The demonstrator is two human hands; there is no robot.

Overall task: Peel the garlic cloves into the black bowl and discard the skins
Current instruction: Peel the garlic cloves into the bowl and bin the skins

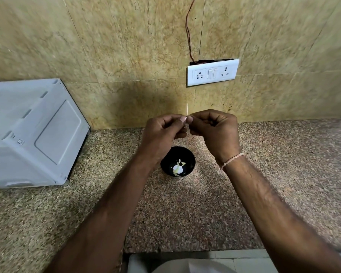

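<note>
Above a speckled granite counter (283,174), the left hand (161,134) and right hand (215,129) meet, fingertips pinching a small garlic clove (187,123) mid-peel. The black bowl (178,162) sits nearer, holding pale garlic pieces. The next move likely calls for stripping the skin free.

Warm, dim light; edges bowed and blurred, soft shadow on wall (138,99)

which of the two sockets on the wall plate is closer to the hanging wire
The left socket; the wire drops behind the plate's left end, while the right socket sits past the switches.
</note>
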